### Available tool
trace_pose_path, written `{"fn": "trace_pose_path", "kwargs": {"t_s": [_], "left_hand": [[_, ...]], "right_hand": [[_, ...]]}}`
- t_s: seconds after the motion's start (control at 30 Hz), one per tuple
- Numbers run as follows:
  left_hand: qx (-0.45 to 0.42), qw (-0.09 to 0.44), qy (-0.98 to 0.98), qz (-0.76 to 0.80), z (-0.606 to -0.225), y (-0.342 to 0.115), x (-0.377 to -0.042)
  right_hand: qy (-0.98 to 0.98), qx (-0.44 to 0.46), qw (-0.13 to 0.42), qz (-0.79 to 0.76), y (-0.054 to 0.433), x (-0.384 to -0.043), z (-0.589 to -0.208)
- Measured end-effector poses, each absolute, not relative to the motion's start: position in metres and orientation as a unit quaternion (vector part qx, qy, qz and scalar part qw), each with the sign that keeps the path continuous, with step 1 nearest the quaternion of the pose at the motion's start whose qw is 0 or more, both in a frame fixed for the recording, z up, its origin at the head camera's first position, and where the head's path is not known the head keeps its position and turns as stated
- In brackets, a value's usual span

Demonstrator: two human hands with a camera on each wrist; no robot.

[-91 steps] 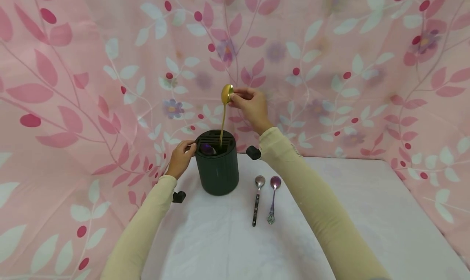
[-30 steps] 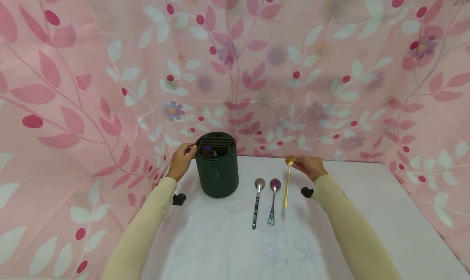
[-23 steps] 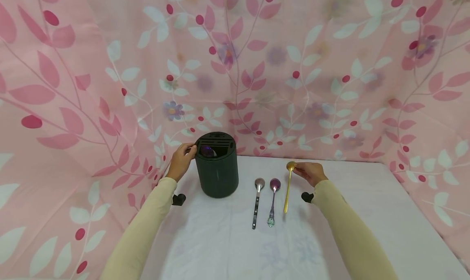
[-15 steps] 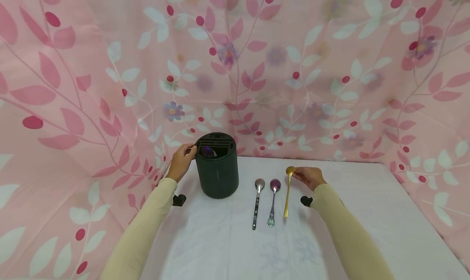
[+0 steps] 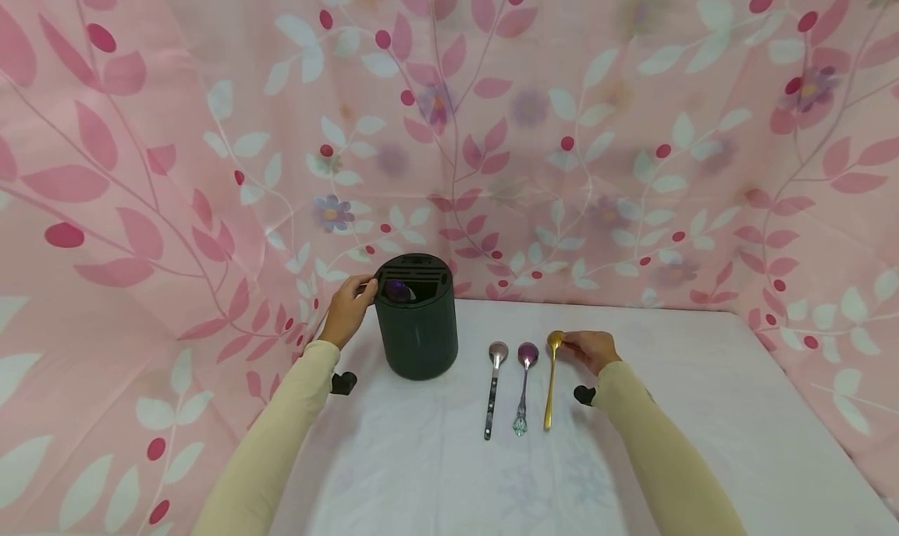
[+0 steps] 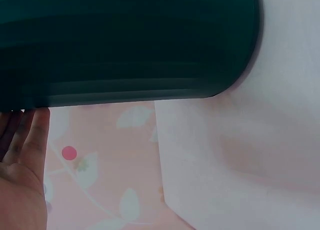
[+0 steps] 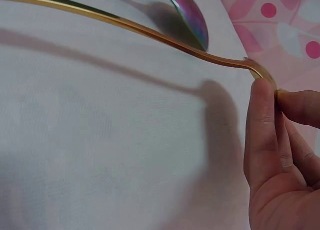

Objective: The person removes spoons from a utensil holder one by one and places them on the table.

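A dark green utensil holder stands upright on the white table, its slotted black top facing up. My left hand touches its upper left side; in the left wrist view those fingers are fairly straight against the wall. Between thumb and fingers my right hand pinches a gold spoon by its bowl, handle pointing toward me. The right wrist view shows the gold handle close over the cloth, its shadow beside it. To its left lie a purple spoon and a silver spoon with a dark handle.
A shiny purple rounded piece shows inside the holder's front opening. Pink floral cloth hangs behind and to the left, close to the table's edge. The white tablecloth spreads in front and to the right.
The gold spoon came out of the holder, moved right and down beside the two lying spoons, then slid slightly toward me as it lowered. My left hand stayed at the holder.
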State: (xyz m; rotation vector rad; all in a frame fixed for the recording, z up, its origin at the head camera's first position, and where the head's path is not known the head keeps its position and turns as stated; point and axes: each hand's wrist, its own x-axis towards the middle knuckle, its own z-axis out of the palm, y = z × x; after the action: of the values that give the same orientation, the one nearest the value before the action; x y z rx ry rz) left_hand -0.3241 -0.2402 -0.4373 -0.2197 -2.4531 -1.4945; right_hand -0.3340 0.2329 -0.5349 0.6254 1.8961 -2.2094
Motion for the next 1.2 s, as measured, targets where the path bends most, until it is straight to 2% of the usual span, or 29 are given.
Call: {"fn": "trace_pose_path", "kwargs": {"t_s": [0.47,0.87,1.03,1.2], "left_hand": [[-0.077,0.129,-0.846,-0.511,-0.441,-0.241,-0.326],[-0.074,0.131,-0.847,-0.509,-0.439,-0.242,-0.324],[-0.076,0.131,-0.847,-0.510,-0.439,-0.242,-0.325],[-0.076,0.132,-0.847,-0.509,-0.438,-0.241,-0.324]], "right_hand": [[0.621,0.219,0.079,-0.748,0.231,-0.331,-0.552],[0.669,0.247,0.057,-0.699,0.226,-0.334,-0.557],[0.712,0.228,0.054,-0.662,0.231,-0.335,-0.560],[0.797,0.186,0.021,-0.574,0.239,-0.330,-0.564]]}}
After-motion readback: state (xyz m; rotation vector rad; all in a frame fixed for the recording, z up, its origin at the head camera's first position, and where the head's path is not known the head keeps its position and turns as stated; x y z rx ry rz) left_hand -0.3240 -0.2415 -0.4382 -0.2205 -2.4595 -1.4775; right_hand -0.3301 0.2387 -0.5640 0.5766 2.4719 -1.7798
